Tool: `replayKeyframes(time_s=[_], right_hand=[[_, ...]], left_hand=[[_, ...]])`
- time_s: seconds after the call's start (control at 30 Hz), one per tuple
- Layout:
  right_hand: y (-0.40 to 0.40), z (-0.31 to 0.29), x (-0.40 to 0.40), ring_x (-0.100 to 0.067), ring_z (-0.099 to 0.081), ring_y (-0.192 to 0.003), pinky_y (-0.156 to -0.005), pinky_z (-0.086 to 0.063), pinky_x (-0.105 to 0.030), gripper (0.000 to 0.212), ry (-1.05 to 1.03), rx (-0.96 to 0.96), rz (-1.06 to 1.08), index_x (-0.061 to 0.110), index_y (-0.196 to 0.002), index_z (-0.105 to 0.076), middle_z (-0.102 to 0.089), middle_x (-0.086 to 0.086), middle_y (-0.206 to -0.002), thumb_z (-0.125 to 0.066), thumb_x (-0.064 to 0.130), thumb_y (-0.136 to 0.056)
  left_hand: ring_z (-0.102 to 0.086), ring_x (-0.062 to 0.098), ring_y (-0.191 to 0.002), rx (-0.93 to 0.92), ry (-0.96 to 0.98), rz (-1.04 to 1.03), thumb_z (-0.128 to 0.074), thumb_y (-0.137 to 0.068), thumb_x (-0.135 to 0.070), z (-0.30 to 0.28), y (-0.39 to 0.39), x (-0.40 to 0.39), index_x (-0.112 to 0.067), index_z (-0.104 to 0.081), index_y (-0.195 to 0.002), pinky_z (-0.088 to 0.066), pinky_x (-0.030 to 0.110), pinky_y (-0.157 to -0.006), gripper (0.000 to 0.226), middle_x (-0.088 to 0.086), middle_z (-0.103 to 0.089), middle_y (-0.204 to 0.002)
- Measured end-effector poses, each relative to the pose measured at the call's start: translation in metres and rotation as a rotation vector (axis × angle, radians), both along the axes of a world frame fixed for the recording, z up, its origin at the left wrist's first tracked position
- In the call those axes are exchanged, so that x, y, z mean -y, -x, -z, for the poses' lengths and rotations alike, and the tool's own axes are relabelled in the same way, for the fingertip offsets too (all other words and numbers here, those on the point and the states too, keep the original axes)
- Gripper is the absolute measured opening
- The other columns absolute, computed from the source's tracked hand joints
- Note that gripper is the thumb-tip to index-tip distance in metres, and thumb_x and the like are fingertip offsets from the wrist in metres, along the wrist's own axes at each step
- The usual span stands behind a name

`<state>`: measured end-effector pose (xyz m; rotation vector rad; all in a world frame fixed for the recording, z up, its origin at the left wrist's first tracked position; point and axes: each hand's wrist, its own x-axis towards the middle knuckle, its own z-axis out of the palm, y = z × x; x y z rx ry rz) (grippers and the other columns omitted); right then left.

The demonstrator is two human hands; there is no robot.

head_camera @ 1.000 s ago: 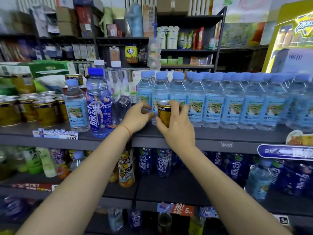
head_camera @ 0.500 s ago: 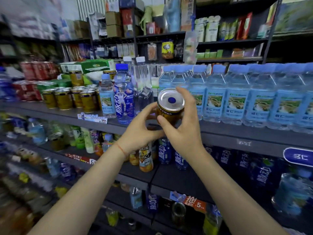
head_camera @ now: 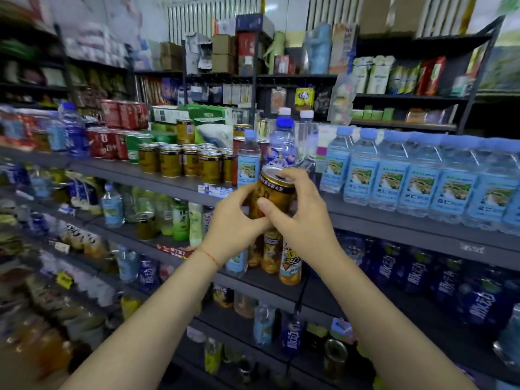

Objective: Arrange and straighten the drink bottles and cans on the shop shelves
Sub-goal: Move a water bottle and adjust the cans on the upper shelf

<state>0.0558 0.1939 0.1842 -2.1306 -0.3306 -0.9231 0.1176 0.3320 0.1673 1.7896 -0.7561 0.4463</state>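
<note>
A gold and black drink can (head_camera: 274,192) is held in the air in front of the grey top shelf (head_camera: 394,220), tilted with its silver lid up and to the left. My right hand (head_camera: 298,212) grips it from the right, fingers over the lid rim and thumb across its front. My left hand (head_camera: 236,220) holds its lower left side with curled fingers. A group of matching gold cans (head_camera: 183,161) stands on the shelf to the left. A long row of blue-capped water bottles (head_camera: 422,175) stands to the right.
One water bottle (head_camera: 249,159) and a taller blue sports-drink bottle (head_camera: 282,144) stand just behind the can. Red cans (head_camera: 105,143) and a green can sit further left. Lower shelves (head_camera: 264,282) carry mixed tea, juice and blue sports bottles. Boxed goods fill the back racks.
Both hands lifted the can off the shelf from in front of the water bottles and carried it left and toward me. The can's lid has tipped away from the camera. My view swung left.
</note>
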Motion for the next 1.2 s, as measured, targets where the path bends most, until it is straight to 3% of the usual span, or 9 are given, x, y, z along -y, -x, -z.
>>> replayKeyframes(time_s=[0.07,0.17,0.3,0.4,0.5,0.6,0.73,1.0,1.2], right_hand=[[-0.016,-0.001,-0.039,-0.007,-0.055,-0.104,-0.083,-0.049,-0.021,0.039,-0.042,-0.094,-0.017,0.040,-0.120,-0.044,-0.056,0.006,-0.117,-0.066,0.044,-0.088],[-0.042,0.003,-0.099,-0.013,-0.061,-0.098,-0.082,-0.055,-0.039,0.030,-0.074,-0.194,-0.061,0.038,-0.111,-0.047,-0.062,0.006,-0.109,-0.066,0.044,-0.088],[-0.063,0.011,-0.158,-0.001,-0.062,-0.090,-0.071,-0.055,-0.024,0.028,-0.094,-0.263,-0.102,0.037,-0.118,-0.049,-0.063,0.016,-0.105,-0.062,0.042,-0.093],[-0.078,0.011,-0.183,-0.004,-0.063,-0.095,-0.079,-0.057,-0.031,0.032,-0.084,-0.260,-0.056,0.038,-0.120,-0.051,-0.064,0.015,-0.109,-0.064,0.042,-0.092],[-0.097,-0.002,-0.200,-0.010,-0.063,-0.096,-0.084,-0.055,-0.034,0.035,-0.066,-0.216,0.006,0.034,-0.120,-0.055,-0.064,0.012,-0.112,-0.070,0.036,-0.088],[-0.129,-0.018,-0.211,-0.012,-0.062,-0.104,-0.089,-0.053,-0.038,0.035,-0.057,-0.181,0.034,0.033,-0.116,-0.057,-0.064,0.010,-0.118,-0.073,0.033,-0.085],[-0.183,-0.043,-0.209,-0.015,-0.059,-0.105,-0.088,-0.051,-0.035,0.033,-0.081,-0.079,0.100,0.032,-0.113,-0.056,-0.062,0.008,-0.114,-0.074,0.032,-0.085],[-0.309,-0.091,-0.167,-0.016,-0.059,-0.103,-0.078,-0.046,-0.028,0.032,-0.141,0.028,0.200,0.026,-0.114,-0.054,-0.063,0.006,-0.114,-0.071,0.032,-0.088],[-0.387,-0.107,-0.149,-0.011,-0.054,-0.098,-0.087,-0.048,-0.030,0.035,-0.091,0.029,0.270,0.023,-0.118,-0.053,-0.057,0.009,-0.109,-0.071,0.030,-0.089]], left_hand=[[-0.060,-0.014,-0.086,-0.055,-0.021,-0.014,-0.072,-0.068,-0.051,0.000,-0.009,-0.039,-0.037,-0.062,-0.106,-0.048,0.009,-0.072,0.042,-0.020,-0.068,-0.094],[-0.060,-0.007,-0.071,-0.125,-0.037,-0.069,-0.074,-0.069,-0.051,0.009,-0.029,-0.101,-0.032,-0.069,-0.095,-0.045,0.012,-0.062,0.033,-0.011,-0.070,-0.081],[-0.063,-0.005,-0.073,-0.184,-0.025,-0.078,-0.079,-0.071,-0.047,0.021,-0.055,-0.166,-0.030,-0.072,-0.099,-0.048,0.015,-0.064,0.034,-0.013,-0.072,-0.083],[-0.068,0.005,-0.080,-0.208,-0.034,-0.051,-0.073,-0.062,-0.058,0.022,-0.073,-0.192,-0.034,-0.070,-0.096,-0.057,0.031,-0.074,0.041,-0.012,-0.073,-0.085],[-0.068,0.006,-0.086,-0.199,-0.032,-0.001,-0.071,-0.063,-0.062,0.015,-0.093,-0.208,-0.035,-0.068,-0.101,-0.057,0.036,-0.081,0.047,-0.012,-0.073,-0.090],[-0.064,0.005,-0.099,-0.150,-0.066,0.019,-0.072,-0.075,-0.057,0.001,-0.121,-0.221,-0.036,-0.064,-0.116,-0.052,0.031,-0.089,0.046,-0.015,-0.070,-0.106],[-0.051,0.016,-0.122,-0.073,-0.197,-0.067,-0.069,-0.088,-0.036,-0.010,-0.168,-0.235,-0.020,-0.045,-0.144,-0.042,0.031,-0.100,0.063,0.000,-0.054,-0.135],[-0.031,0.026,-0.142,0.259,-0.471,-0.267,-0.060,-0.083,-0.043,-0.033,-0.290,-0.227,-0.017,-0.038,-0.148,-0.030,0.043,-0.115,0.073,0.006,-0.038,-0.152],[-0.021,0.022,-0.147,0.355,-0.627,-0.395,-0.056,-0.089,-0.047,-0.019,-0.367,-0.201,-0.027,-0.034,-0.148,-0.015,0.050,-0.118,0.065,0.000,-0.031,-0.156]])
